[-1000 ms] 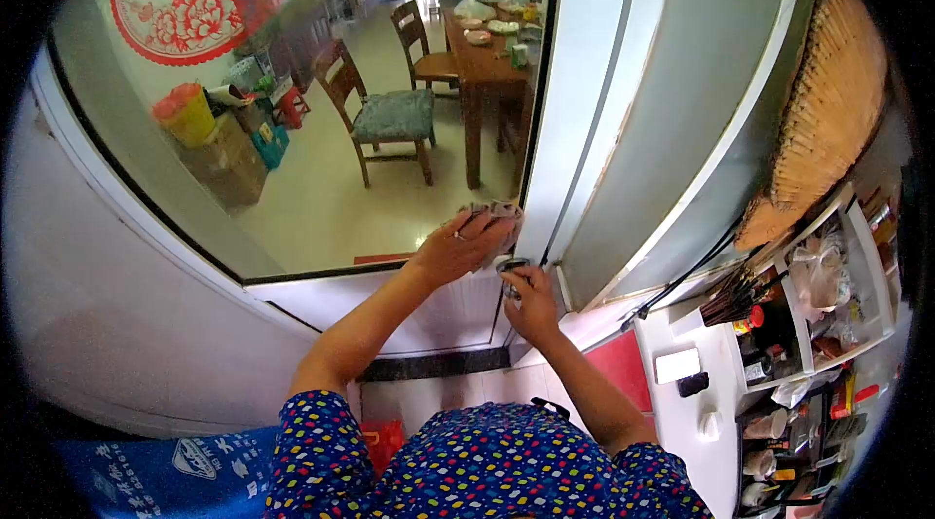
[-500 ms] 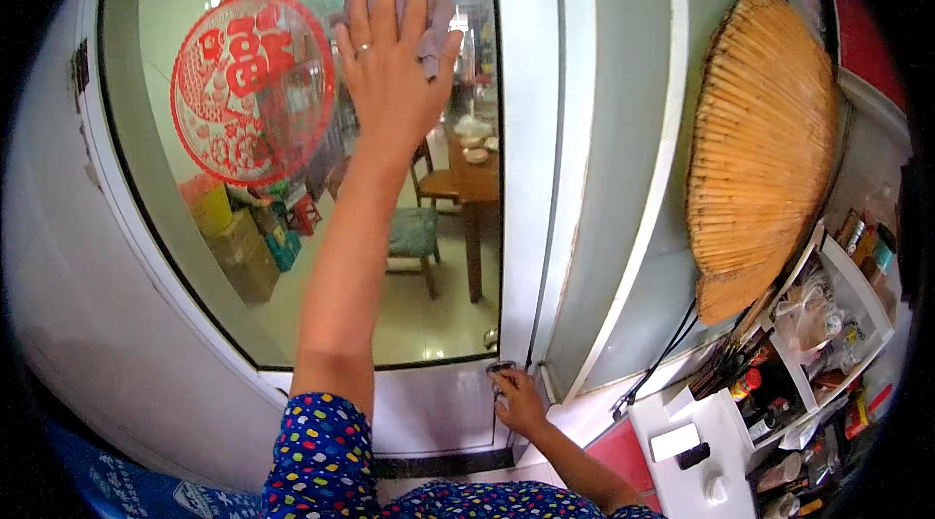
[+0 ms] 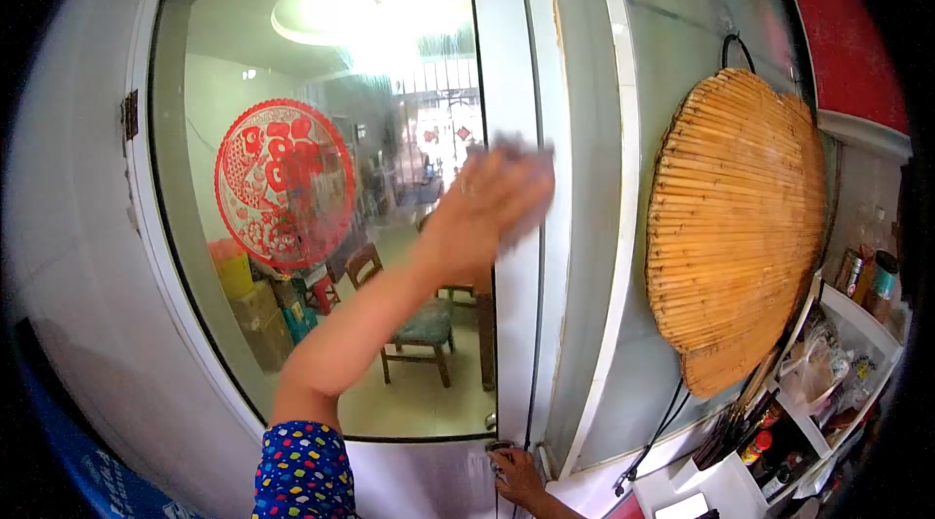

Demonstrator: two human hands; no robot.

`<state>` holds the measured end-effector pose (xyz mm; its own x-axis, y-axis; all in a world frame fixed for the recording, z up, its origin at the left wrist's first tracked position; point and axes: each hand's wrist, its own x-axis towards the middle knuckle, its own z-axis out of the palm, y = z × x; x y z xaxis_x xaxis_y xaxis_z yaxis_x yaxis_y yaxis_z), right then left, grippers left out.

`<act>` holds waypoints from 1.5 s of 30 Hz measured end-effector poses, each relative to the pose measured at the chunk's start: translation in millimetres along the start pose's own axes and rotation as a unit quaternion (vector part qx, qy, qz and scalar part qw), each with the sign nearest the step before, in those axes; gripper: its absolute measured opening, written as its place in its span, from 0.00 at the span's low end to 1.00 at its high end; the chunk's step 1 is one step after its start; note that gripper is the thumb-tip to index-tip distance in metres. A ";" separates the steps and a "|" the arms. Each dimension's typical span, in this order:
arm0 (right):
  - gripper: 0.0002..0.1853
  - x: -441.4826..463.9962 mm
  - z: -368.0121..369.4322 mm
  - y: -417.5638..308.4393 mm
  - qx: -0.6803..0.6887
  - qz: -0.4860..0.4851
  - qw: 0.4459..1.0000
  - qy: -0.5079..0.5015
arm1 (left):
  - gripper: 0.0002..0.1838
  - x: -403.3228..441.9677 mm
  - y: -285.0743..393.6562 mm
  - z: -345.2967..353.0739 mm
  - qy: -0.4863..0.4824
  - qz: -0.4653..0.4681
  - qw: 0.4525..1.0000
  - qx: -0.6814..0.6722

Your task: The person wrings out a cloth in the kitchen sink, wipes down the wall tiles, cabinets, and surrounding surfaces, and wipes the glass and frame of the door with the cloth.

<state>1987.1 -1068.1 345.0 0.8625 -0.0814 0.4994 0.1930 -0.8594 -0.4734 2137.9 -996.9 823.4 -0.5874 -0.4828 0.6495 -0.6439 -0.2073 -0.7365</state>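
My left hand (image 3: pixel 475 203), blurred by motion, presses a grey-purple cloth (image 3: pixel 531 190) against the white door frame (image 3: pixel 511 324), just right of the glass pane (image 3: pixel 409 178). Its fingers lie over the cloth. Low on the frame, my right hand (image 3: pixel 522 476) has its fingers curled at the dark door handle (image 3: pixel 500 447). A round red paper-cut decoration (image 3: pixel 284 184) with a fish sits on the glass, left of my left hand. Hazy streaks show on the upper pane.
Through the glass stand chairs (image 3: pixel 421 324) and boxes (image 3: pixel 258 319). On the right hangs a round slatted bamboo mat (image 3: pixel 735 227). Below it, a white shelf rack (image 3: pixel 857 324) holds bottles and bags beside a white surface.
My left hand and the cloth have moved from the upper glass rightward and down onto the frame. My right hand stays at the handle. The camera view has tilted upward.
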 end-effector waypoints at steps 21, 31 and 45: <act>0.33 1.3 -9.5 0.1 -0.007 -0.030 0.999 -0.019 | 0.40 -80.2 60.2 9.8 -0.107 -0.149 0.983 -0.022; 0.35 -3.6 -2.9 -0.7 -0.024 -0.041 0.999 0.023 | 0.29 -30.9 -152.3 -85.9 0.026 -0.207 0.933 0.292; 0.36 -1.9 -2.0 -8.4 -0.038 -0.030 0.999 0.013 | 0.34 -178.1 82.6 -26.5 -0.263 0.001 0.962 0.068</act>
<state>1982.9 -1061.8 349.5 0.8379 -0.0416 0.5442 0.2065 -0.8988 -0.3867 2176.3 -905.5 651.9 -0.2356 -0.8399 0.4889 -0.5513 -0.2988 -0.7790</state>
